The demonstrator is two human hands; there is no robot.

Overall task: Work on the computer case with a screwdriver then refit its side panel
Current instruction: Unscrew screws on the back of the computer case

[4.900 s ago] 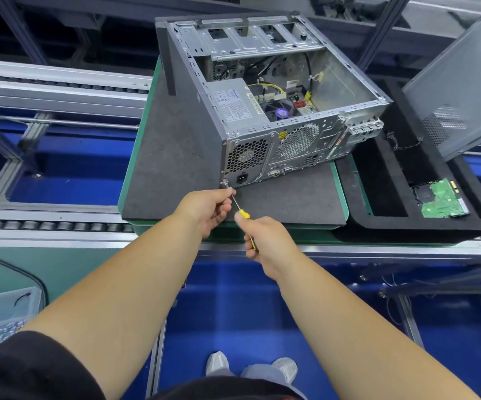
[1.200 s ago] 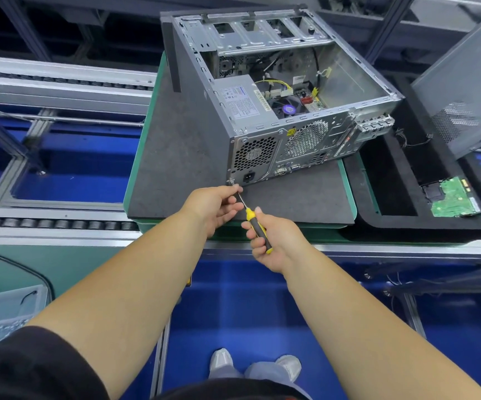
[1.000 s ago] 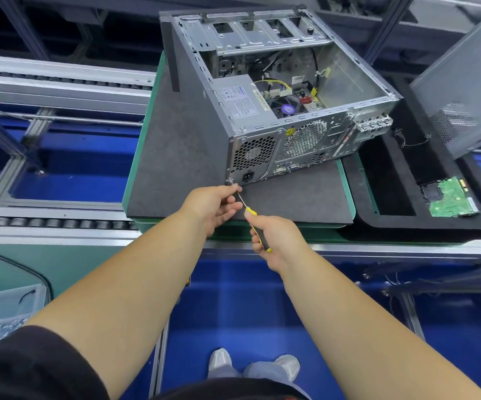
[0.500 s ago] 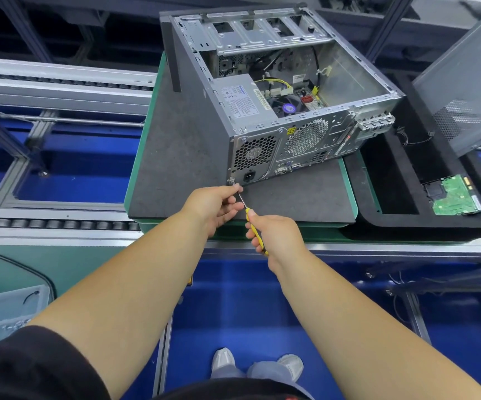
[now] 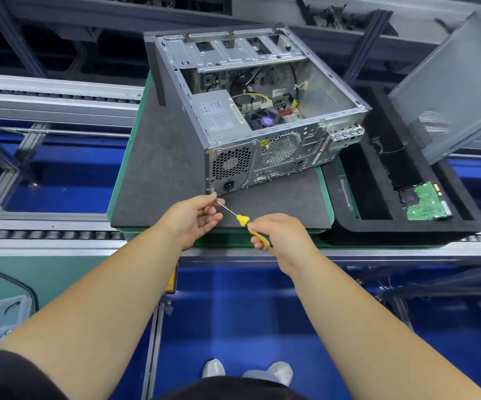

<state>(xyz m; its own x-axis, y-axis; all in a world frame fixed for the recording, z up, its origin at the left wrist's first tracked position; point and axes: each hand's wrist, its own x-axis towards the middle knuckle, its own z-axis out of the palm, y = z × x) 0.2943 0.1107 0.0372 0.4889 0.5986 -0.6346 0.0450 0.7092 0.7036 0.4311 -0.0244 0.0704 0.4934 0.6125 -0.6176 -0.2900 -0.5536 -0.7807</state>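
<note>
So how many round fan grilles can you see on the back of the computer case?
2. One sits on the power supply at the rear's left, above the power socket; the other is to its right, mid-panel. Others may be hidden.

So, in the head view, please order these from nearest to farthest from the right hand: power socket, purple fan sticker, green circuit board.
From the right hand:
1. Power socket, case rear, lower left.
2. Purple fan sticker, inside the case.
3. Green circuit board, far right, in the black tray.
</note>
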